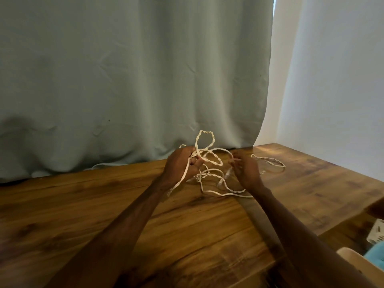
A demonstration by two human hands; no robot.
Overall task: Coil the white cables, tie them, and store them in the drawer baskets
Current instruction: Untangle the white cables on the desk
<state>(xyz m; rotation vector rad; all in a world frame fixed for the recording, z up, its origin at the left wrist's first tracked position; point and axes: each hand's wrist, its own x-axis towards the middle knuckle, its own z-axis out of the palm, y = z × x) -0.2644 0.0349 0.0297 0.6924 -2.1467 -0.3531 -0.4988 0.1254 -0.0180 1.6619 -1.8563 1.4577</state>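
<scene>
White cable (pixel 206 131) clutched in left grip (pixel 182 163), pinched by right grip (pixel 245 169).

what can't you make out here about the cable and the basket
Head view:
- white basket: cut off by the right edge, contents unseen.
- white cable: one end disappears under the curtain hem.
- left hand: its back hides how many strands the fingers grip.
</scene>
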